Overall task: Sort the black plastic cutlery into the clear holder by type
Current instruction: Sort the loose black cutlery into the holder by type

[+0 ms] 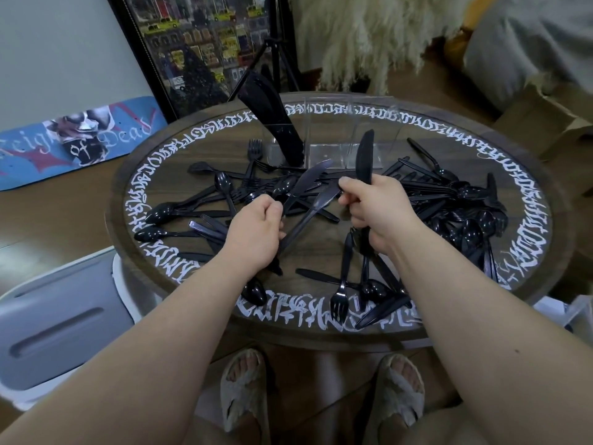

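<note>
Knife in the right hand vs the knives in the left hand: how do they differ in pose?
The right hand holds one knife upright, blade pointing up toward the clear holder. The left hand holds two knives slanted low over the pile, blades fanning up and to the right. The single knife looks matte black; the pair shows grey glare. All are black plastic knives.

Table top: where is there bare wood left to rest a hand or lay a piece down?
On the table, bare wood shows between the left hand and right hand, and at the near left by the lettered border. The far edge right of the clear holder is open. The middle and right side are crowded with loose cutlery.
</note>
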`<act>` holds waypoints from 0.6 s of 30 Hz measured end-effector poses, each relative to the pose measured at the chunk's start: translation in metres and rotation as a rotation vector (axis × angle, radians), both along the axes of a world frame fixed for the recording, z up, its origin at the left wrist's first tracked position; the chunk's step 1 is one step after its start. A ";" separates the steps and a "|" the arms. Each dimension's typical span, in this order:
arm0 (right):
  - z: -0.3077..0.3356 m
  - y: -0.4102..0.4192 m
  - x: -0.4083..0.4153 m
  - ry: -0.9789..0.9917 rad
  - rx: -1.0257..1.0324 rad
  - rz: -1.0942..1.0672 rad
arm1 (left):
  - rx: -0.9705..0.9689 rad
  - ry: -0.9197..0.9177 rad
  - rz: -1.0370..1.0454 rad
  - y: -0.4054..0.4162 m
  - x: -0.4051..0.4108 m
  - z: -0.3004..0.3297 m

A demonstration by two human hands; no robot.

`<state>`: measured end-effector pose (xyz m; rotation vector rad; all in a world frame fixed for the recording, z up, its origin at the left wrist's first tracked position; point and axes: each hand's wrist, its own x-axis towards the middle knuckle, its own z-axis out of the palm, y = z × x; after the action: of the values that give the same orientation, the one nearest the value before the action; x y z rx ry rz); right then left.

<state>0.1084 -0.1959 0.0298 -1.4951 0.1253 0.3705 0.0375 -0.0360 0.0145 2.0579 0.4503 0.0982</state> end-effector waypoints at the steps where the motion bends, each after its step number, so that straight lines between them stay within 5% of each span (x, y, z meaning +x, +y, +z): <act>1: 0.001 0.000 -0.001 0.001 0.043 0.025 | 0.019 0.010 0.004 0.000 0.000 -0.001; 8: -0.003 0.005 0.000 -0.084 0.003 -0.053 | -0.110 0.064 -0.144 -0.006 -0.003 0.000; 13: 0.000 0.005 0.000 -0.008 -0.001 -0.055 | 0.122 0.032 -0.200 -0.005 -0.002 0.008; 18: 0.001 0.000 -0.002 -0.030 -0.020 -0.033 | 0.118 0.045 -0.086 0.001 0.003 0.000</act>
<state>0.1062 -0.1955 0.0312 -1.5155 0.1304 0.3209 0.0406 -0.0348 0.0141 2.1960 0.3908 0.0275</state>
